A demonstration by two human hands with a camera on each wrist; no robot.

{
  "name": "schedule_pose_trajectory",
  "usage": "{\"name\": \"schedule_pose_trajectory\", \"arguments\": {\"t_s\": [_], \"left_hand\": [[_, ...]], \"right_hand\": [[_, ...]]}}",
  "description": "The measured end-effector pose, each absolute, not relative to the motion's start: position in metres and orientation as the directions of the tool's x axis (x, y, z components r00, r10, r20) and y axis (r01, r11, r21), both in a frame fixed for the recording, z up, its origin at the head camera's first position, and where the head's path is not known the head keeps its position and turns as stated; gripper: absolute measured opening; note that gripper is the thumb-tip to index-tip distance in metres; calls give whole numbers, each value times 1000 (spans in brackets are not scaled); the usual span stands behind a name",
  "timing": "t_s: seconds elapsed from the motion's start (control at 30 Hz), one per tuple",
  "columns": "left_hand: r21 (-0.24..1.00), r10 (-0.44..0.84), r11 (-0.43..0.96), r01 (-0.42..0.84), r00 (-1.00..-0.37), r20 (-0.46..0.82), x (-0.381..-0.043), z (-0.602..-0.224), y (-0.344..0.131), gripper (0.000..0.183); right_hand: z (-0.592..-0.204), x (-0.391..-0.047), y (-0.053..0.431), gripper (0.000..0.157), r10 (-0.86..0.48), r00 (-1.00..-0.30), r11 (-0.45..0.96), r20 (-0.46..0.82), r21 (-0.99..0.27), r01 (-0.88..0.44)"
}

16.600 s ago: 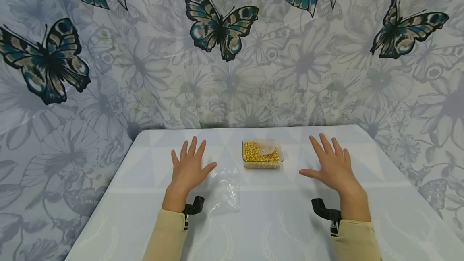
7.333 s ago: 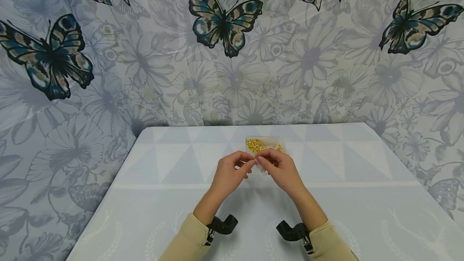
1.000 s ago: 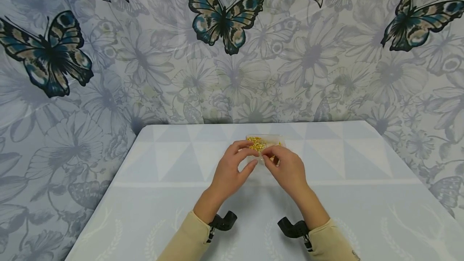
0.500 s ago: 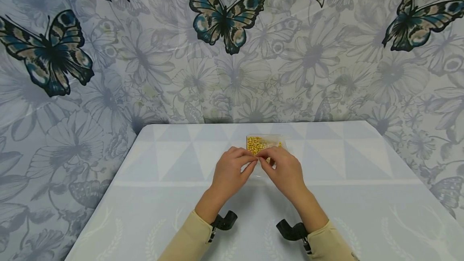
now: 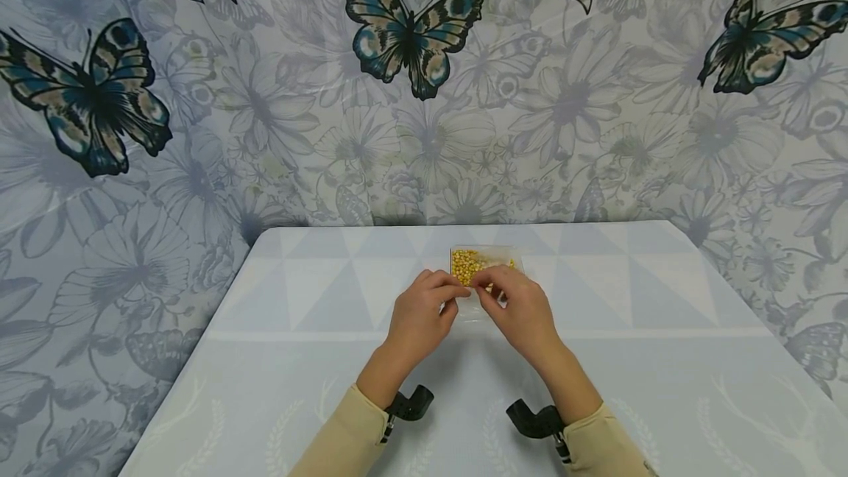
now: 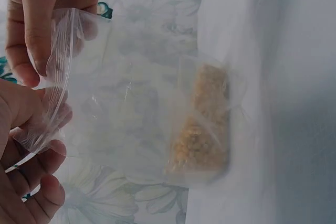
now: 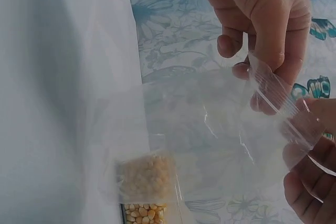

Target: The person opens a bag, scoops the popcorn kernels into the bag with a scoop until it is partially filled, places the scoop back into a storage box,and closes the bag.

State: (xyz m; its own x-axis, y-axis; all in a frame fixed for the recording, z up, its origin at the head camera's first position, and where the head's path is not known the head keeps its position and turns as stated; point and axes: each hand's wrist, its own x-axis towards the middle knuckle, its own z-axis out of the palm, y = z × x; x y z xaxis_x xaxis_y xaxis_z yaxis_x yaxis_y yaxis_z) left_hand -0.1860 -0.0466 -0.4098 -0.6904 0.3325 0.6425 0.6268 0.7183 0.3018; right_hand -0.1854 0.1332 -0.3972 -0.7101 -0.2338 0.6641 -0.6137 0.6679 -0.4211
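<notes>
left hand (image 5: 422, 315) and right hand (image 5: 525, 311) each pinch the zip mouth of a clear plastic bag (image 7: 210, 124), which hangs in front of the box (image 5: 487, 246) of yellow kernels (image 5: 466, 263) on the white table (image 5: 467, 403); i judge the bag light, limp and slippery, best held at its ribbed rim; from above it nearly vanishes; the hands partly mask the box; whether bag touches box, i cannot tell.

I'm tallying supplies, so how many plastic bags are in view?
1: a clear bag, its top pinched by the left hand and right hand, hanging in front of the corn box. The hands could hide another.
</notes>
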Motion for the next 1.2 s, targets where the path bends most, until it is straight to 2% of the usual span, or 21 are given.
{"name": "schedule_pose_trajectory", "arguments": {"t_s": [0.2,0.4,0.6,0.87,1.2], "left_hand": [[363,301,706,608,-722,623,-186,-410,-46,29],[395,279,697,599,-733,620,-187,-409,-44,33],[393,272,711,583,-744,610,-186,-409,-44,38],[354,273,744,567,-741,614,-186,-410,-43,43],[386,177,799,461,-794,582,-186,-413,-44,19]], "right_hand": [[-398,-184,133,24,-254,-714,656,653,-425,-623],[-396,-181,132,21,-259,-764,718,592,-411,-562],[-398,-179,130,23,-275,-798,792,537,-344,-505],[-399,-179,129,30,-283,-793,808,540,-311,-500],[-399,-178,128,39,-333,-816,803,473,-310,-508]]}}
